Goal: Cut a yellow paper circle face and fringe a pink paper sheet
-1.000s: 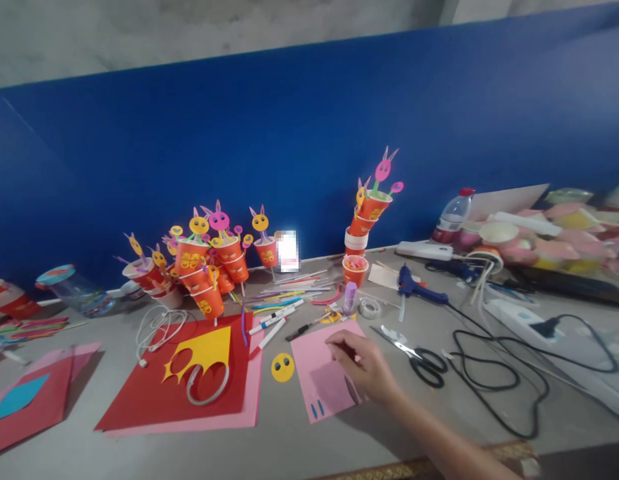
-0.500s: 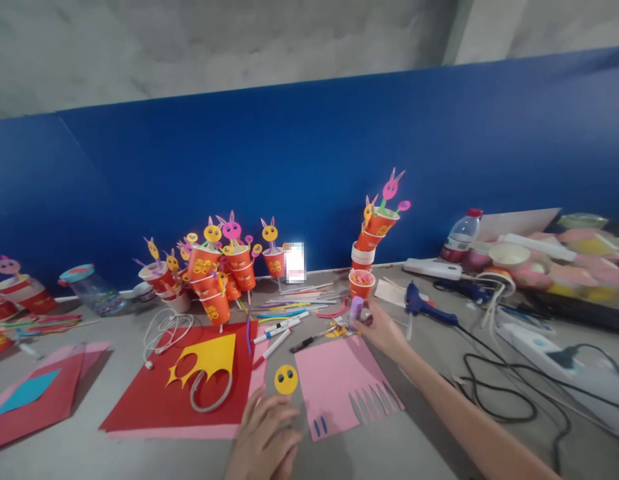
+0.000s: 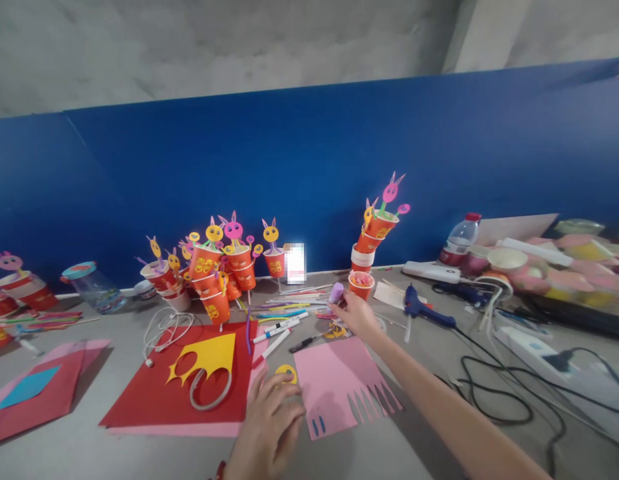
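Note:
My right hand is reached out over the middle of the table, its fingers closed on a short purple glue stick, which is tilted. Just beyond it stands a red paper cup with pink bits inside. My left hand rests low in the view with the fingers spread and slightly bent. Its fingertips partly cover a yellow paper disc with dark eye spots. Between the two hands lies a pink sheet with narrow pointed cut-outs along its near right edge and two small blue slips on it.
Red paper with a yellow offcut and a tape ring lies left. Markers and a craft knife are near the centre. Decorated cups stand behind. Rightward are a blue glue gun, cables and a power strip.
My right hand has moved left and slightly away with the purple glue stick, which now tilts instead of standing upright. My left hand has shifted slightly forward, covering more of the yellow disc.

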Action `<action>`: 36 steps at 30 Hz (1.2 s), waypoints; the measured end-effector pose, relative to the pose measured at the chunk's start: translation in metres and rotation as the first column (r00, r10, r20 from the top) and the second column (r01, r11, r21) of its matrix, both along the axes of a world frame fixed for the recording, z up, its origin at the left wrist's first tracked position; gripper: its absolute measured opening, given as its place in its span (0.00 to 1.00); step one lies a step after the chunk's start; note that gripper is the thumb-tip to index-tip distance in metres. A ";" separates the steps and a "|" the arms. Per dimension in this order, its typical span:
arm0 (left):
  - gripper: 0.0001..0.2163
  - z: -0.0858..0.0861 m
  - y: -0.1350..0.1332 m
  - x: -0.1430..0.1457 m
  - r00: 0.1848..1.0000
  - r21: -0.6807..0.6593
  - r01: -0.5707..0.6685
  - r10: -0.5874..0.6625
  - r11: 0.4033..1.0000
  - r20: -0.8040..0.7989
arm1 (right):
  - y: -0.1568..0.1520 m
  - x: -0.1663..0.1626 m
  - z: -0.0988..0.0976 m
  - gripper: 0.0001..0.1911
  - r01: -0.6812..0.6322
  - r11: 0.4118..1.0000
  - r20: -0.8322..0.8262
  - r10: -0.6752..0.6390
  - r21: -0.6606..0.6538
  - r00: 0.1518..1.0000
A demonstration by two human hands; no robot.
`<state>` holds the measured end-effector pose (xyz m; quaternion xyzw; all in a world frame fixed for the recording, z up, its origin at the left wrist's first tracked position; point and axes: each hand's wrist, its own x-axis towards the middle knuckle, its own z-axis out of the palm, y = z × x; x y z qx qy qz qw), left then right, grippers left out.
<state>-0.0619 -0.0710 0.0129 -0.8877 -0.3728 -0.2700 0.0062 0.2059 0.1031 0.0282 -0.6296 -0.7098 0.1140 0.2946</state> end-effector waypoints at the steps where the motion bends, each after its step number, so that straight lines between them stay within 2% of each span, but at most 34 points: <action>1: 0.11 -0.001 0.001 0.001 1.000 0.004 0.001 -0.001 1.000 -0.001 | 0.005 -0.002 -0.001 0.10 0.005 1.000 0.008 -0.005 0.007 1.000; 7: 0.11 -0.012 0.010 0.002 1.000 0.012 -0.007 0.007 1.000 0.001 | 0.025 -0.001 -0.014 0.10 0.034 0.999 0.060 -0.034 0.000 0.998; 12: 0.10 -0.012 0.012 0.003 1.000 0.002 -0.015 0.015 1.000 0.004 | 0.029 0.000 -0.024 0.10 0.047 0.998 0.091 -0.043 -0.036 0.995; 17: 0.10 -0.012 0.010 0.002 1.000 -0.058 -0.015 0.016 0.998 0.014 | 0.032 0.000 -0.023 0.11 0.032 0.998 0.097 -0.026 -0.055 0.995; 24: 0.10 -0.010 0.010 0.001 0.981 -0.086 -0.091 0.104 0.992 0.162 | 0.029 0.000 -0.020 0.11 0.025 0.998 0.084 -0.021 -0.049 0.996; 29: 0.09 -0.006 0.009 0.000 0.975 -0.121 -0.082 0.105 0.989 0.198 | 0.009 0.008 -0.019 0.20 0.032 0.999 0.054 -0.033 0.037 0.998; 32: 0.08 -0.005 0.009 0.002 0.968 -0.157 -0.052 0.088 0.986 0.233 | -0.018 0.012 -0.019 0.20 0.006 0.996 0.047 -0.010 0.091 0.999; 34: 0.08 -0.005 0.009 0.003 0.966 -0.172 -0.028 0.071 0.985 0.248 | -0.039 0.011 -0.019 0.16 -0.075 0.992 0.052 0.069 0.106 0.996; 36: 0.08 -0.005 0.009 0.004 0.963 -0.189 -0.013 0.063 0.982 0.262 | -0.060 0.007 -0.019 0.13 -0.226 0.965 0.052 0.221 0.134 0.974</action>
